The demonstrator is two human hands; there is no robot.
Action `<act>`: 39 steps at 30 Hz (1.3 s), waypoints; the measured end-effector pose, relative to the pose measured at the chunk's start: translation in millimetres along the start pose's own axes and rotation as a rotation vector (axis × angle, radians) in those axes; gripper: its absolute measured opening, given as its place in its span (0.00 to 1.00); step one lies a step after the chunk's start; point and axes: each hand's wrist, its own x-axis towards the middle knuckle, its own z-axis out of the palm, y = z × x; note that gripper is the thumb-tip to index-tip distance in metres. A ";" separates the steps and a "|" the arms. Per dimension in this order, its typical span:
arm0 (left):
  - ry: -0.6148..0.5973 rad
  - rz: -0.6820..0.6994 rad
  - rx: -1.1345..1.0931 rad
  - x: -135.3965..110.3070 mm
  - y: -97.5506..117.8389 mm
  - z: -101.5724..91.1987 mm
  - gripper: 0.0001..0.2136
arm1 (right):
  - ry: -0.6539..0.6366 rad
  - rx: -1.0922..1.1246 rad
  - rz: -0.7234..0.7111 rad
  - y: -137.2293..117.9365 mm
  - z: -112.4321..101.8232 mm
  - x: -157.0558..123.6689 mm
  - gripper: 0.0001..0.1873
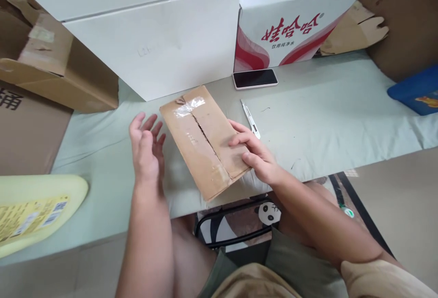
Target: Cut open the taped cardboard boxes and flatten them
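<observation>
A brown cardboard box (201, 143), with clear tape at its far end and a dark slit along the middle of its top, lies at an angle by the front edge of the cloth-covered table (318, 120). My right hand (255, 152) grips its right side, thumb and fingers on the top near the edge. To the left of the box, my left hand (148, 145) is raised with fingers apart and slightly curled, holding nothing. Just beyond my right hand lies a white utility knife (251, 120). The underside of the box is hidden.
A phone (255, 79) lies in front of a white and red carton (290, 28). Large white boxes (164, 47) stand at the back. Brown cartons (78, 70) are at the left, a pale yellow bottle (37, 211) at the near left, and a blue container (415, 90) at the right.
</observation>
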 end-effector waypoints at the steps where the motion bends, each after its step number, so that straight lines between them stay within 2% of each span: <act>1: -0.046 0.077 -0.070 -0.4 -0.3 1.5 0.36 | -0.028 0.014 0.005 0.4 0.1 -0.4 0.17; 4: -0.129 0.143 -0.106 -4.7 2.0 8.2 0.34 | -0.100 0.050 0.025 1.8 -1.8 -3.0 0.17; 8: -0.123 0.138 -0.068 -8.5 5.4 12.6 0.26 | -0.111 0.059 0.041 1.0 -5.9 -5.0 0.15; 13: -0.117 0.087 -0.058 -8.8 8.5 9.7 0.23 | -0.134 0.090 0.089 -2.6 -9.0 -2.6 0.12; 15: -0.111 0.077 -0.040 -9.2 9.9 8.8 0.22 | -0.128 0.172 0.124 -2.3 -8.4 -2.0 0.12; 17: -0.102 0.074 -0.029 -9.9 11.2 8.6 0.22 | -0.051 0.237 0.128 -0.2 -9.4 -1.5 0.15; 19: -0.087 0.064 -0.028 -10.7 12.3 8.9 0.22 | 0.122 0.133 0.145 4.4 -14.5 0.2 0.17; 22: -0.066 0.053 -0.026 -11.9 13.6 10.1 0.22 | 0.370 -0.370 0.279 16.0 -29.5 5.9 0.16; 24: -0.057 0.052 -0.023 -12.6 14.3 11.4 0.22 | 0.397 -0.695 0.402 25.8 -39.9 10.9 0.19; 27: -0.055 0.052 -0.017 -13.7 15.3 13.7 0.22 | 0.295 -0.958 0.527 38.0 -48.0 16.9 0.29; 30: -0.069 0.055 0.021 -14.4 15.7 15.8 0.23 | 0.222 -1.029 0.555 42.1 -46.7 19.5 0.30; 35: -0.091 0.066 0.034 -13.4 13.4 17.5 0.23 | 0.220 -0.942 0.513 32.7 -41.7 21.9 0.14; 39: -0.091 0.082 0.036 -12.3 9.9 17.5 0.23 | 0.243 -0.810 0.493 25.9 -42.0 29.5 0.16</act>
